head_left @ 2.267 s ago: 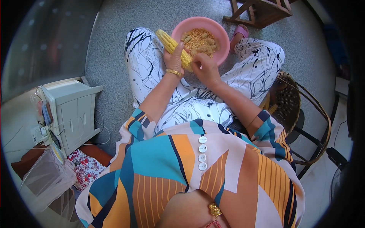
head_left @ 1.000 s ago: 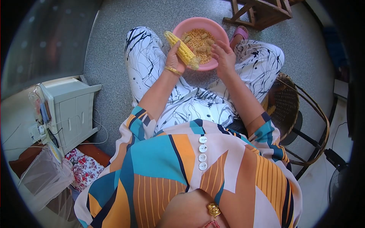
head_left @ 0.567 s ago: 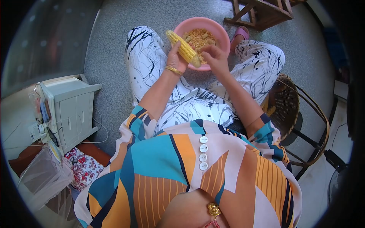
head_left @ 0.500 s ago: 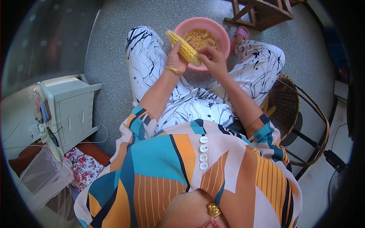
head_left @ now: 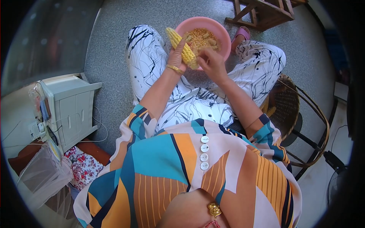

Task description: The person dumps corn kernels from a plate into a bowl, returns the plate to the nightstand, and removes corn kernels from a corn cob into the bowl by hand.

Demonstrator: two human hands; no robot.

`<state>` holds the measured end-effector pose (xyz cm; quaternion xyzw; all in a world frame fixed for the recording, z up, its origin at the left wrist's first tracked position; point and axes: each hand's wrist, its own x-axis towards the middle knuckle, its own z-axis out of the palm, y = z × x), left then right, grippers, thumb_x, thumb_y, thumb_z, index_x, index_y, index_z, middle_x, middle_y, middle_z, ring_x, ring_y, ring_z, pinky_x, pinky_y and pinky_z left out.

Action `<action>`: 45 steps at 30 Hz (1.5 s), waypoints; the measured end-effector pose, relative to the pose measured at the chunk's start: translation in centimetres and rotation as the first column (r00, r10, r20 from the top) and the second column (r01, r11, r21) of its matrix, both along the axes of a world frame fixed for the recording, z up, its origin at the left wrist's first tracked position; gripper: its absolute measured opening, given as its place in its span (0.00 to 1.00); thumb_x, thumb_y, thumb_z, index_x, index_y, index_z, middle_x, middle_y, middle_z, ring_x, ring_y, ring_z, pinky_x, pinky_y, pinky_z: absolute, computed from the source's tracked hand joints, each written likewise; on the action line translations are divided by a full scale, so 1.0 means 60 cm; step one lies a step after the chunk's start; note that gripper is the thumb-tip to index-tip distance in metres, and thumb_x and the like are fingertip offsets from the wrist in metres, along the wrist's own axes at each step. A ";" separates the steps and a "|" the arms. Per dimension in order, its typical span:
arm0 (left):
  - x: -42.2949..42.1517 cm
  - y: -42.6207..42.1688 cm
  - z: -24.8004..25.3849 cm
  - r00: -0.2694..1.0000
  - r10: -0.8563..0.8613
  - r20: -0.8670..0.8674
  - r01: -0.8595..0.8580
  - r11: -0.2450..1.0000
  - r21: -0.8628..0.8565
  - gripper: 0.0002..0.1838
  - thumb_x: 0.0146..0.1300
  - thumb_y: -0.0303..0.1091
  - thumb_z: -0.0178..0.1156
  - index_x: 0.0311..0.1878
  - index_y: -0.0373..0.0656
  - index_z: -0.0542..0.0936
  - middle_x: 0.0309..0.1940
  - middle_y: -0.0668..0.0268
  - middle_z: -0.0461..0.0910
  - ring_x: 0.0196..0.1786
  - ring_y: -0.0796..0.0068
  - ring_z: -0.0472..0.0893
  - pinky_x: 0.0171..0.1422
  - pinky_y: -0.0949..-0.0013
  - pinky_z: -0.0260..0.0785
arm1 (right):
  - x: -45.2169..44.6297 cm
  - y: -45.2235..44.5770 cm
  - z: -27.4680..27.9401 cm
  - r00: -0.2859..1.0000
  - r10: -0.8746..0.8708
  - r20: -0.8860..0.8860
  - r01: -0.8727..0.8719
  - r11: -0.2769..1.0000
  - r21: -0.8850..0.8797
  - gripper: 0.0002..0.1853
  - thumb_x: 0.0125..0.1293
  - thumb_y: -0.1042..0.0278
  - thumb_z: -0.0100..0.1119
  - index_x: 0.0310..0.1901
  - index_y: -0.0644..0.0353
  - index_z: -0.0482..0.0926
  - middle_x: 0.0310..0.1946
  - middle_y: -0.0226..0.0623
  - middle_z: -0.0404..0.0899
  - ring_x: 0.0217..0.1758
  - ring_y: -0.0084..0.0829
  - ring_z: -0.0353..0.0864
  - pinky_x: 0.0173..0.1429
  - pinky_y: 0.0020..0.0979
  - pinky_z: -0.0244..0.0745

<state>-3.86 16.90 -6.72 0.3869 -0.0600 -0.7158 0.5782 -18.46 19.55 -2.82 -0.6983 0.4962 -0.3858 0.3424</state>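
Note:
My left hand [head_left: 177,57] is wrapped round an ear of yellow corn [head_left: 187,53], which slants from upper left to lower right over the near-left rim of a pink basin [head_left: 224,28]. Curled at the lower end of the ear is my right hand [head_left: 213,64], its thumb and fingers bent together; what is between them, if anything, is too small to make out. Loose corn kernels [head_left: 199,36] and several pale stripped cobs lie in the basin, partly hidden behind my hands.
A wooden stool [head_left: 262,15] lies beyond the basin to the right. By my right leg stands a wicker basket [head_left: 285,104] with corn in it. On the left is a white cabinet [head_left: 74,110] with cords, and a black fan [head_left: 336,163] is at far right.
The ear of corn has tilted slightly steeper in my left hand. My right hand's fingers have curled in more and shifted slightly at the ear's lower end.

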 end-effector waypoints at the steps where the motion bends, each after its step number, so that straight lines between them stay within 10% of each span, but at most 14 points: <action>1: 0.001 0.000 0.000 1.000 0.003 0.007 -0.003 1.000 0.016 0.23 0.50 0.39 0.66 0.46 0.40 0.70 0.34 0.63 0.75 0.38 0.73 0.75 0.45 0.68 0.72 | 0.000 0.001 -0.001 1.000 0.006 0.010 -0.006 1.000 0.024 0.06 0.50 0.74 0.57 0.29 0.63 0.71 0.23 0.40 0.72 0.26 0.36 0.75 0.30 0.31 0.68; 21: -0.001 0.008 0.011 0.998 -0.058 -0.001 0.058 0.996 -0.066 0.16 0.52 0.31 0.64 0.42 0.46 0.69 0.29 0.66 0.74 0.32 0.72 0.76 0.36 0.66 0.75 | 0.000 0.001 -0.015 0.977 0.211 -0.023 -0.187 0.907 0.377 0.14 0.58 0.61 0.48 0.36 0.67 0.70 0.26 0.49 0.74 0.30 0.44 0.76 0.36 0.38 0.68; 45: -0.005 0.014 0.010 0.995 -0.095 -0.028 0.092 0.990 -0.108 0.15 0.52 0.28 0.63 0.42 0.46 0.70 0.27 0.66 0.74 0.29 0.73 0.76 0.33 0.70 0.75 | -0.003 0.001 -0.018 0.918 0.379 -0.114 -0.304 0.859 0.412 0.23 0.58 0.55 0.37 0.39 0.71 0.70 0.31 0.60 0.74 0.35 0.54 0.74 0.43 0.46 0.67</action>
